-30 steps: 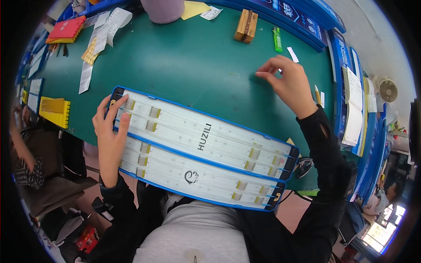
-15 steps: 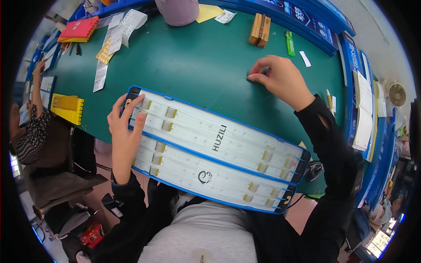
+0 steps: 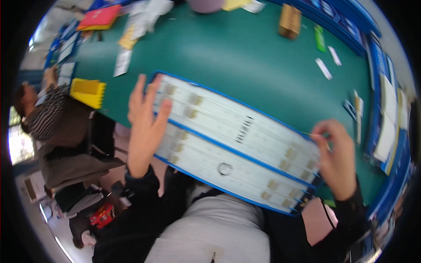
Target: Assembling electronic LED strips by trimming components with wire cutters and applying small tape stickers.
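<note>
White panels [image 3: 232,144], long and blue-edged with small brown blocks near each end, lie slantwise across the near edge of the green table [image 3: 245,70], one overhanging toward the person's lap. Half a second ago the right hand [image 3: 337,160] rested flat on the table beyond the panels; it has now come back to their right end, thumb and forefinger pinched together on something thin and pale that is too small to identify. The left hand [image 3: 144,125] stays on the panels' left end, fingers spread and laid flat, steadying them, so both ends are now attended. Left of the panels sits a yellow tray [image 3: 89,92], with paper slips [image 3: 123,61] beyond it. A wooden block [image 3: 289,19] stands far behind the panels, and blue bins [image 3: 386,114] line the table's right rim. A seated co-worker in a striped sleeve [image 3: 46,116] works well left of the panels. Nothing lies on the panels themselves.
</note>
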Available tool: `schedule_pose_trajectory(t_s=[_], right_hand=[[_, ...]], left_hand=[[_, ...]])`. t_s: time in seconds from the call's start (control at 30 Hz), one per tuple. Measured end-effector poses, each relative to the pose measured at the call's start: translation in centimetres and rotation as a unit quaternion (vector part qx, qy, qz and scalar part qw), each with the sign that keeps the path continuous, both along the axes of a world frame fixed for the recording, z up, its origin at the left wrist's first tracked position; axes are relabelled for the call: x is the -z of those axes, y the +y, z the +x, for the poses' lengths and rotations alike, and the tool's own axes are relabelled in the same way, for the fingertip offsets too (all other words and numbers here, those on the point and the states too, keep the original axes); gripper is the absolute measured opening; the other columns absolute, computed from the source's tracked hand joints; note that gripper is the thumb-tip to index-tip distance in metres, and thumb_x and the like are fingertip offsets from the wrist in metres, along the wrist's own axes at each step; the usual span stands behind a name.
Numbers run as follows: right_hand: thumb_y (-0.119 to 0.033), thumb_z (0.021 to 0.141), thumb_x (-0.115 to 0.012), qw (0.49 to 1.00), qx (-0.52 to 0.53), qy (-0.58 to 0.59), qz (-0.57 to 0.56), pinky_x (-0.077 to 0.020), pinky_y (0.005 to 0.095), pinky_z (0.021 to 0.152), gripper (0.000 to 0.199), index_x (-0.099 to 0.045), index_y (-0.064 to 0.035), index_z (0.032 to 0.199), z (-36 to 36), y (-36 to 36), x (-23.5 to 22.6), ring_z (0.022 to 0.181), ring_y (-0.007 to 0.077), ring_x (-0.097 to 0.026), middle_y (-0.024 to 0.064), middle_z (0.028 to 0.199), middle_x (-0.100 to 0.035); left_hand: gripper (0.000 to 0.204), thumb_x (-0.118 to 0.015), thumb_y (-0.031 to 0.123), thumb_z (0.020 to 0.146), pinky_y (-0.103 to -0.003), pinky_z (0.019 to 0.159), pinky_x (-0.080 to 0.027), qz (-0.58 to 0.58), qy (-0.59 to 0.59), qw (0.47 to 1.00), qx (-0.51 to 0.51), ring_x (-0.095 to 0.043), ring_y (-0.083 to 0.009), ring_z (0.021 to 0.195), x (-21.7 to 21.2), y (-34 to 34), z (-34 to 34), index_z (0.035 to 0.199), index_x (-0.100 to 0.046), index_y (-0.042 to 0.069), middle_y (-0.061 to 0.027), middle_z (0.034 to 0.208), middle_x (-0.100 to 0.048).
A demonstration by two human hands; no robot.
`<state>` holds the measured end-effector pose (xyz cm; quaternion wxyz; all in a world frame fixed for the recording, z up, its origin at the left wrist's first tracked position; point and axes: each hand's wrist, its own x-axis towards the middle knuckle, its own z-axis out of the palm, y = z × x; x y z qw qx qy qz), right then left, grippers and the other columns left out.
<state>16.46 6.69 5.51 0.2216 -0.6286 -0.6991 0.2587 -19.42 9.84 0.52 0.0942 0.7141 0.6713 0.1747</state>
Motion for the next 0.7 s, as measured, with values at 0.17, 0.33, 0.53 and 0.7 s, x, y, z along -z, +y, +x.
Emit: schedule_pose_trajectory(t_s=[0.17,0.33,0.53,0.7], right_hand=[[0.001,0.077,-0.061,0.991,-0.052,-0.108,0.058,-0.042,0.0384,0.066,0.009,-0.055,-0.0042,0.08,-1.1,-0.4,2.2,0.076,0.0304,-0.053,0.0104,0.078,-0.053],[0.002,0.075,-0.06,0.978,-0.075,-0.186,0.05,-0.0437,0.04,0.066,0.009,-0.054,-0.0036,0.078,-0.7,-0.6,3.2,0.075,0.0294,-0.056,0.0097,0.078,-0.053],[-0.003,0.076,-0.065,0.998,-0.043,-0.042,0.023,-0.0477,0.0374,0.072,0.023,-0.061,-0.0043,0.099,2.3,-1.2,1.1,0.085,0.0286,-0.061,0.0109,0.092,-0.059],[0.005,0.061,-0.077,0.979,-0.007,-0.156,-0.133,-0.0468,0.0387,0.087,0.064,-0.058,-0.0062,0.121,7.7,-6.7,-1.3,0.107,0.0333,-0.056,0.015,0.114,-0.056]], left_hand=[[0.065,-0.058,0.041,0.09,-0.052,0.113,-0.016,-0.074,-0.1,0.972,0.199,-0.02,-0.0412,0.141,-3.4,-3.9,10.9,0.14,-0.041,0.003,-0.02,0.152,-0.025],[0.067,-0.058,0.047,0.087,-0.058,0.112,-0.006,-0.15,-0.08,0.948,0.269,-0.013,-0.0414,0.143,-0.9,-5.7,17.4,0.139,-0.044,0.007,-0.0164,0.155,-0.021],[0.068,-0.064,0.049,0.081,-0.066,0.108,-0.005,-0.151,-0.043,0.954,0.256,-0.01,-0.0468,0.142,-0.2,-6.5,17.5,0.139,-0.047,0.016,-0.0154,0.156,-0.02],[0.073,-0.073,0.048,0.071,-0.071,0.106,-0.005,-0.183,-0.047,0.948,0.257,-0.008,-0.0518,0.14,-0.8,-5.7,17.1,0.137,-0.051,0.026,-0.0156,0.157,-0.016]])
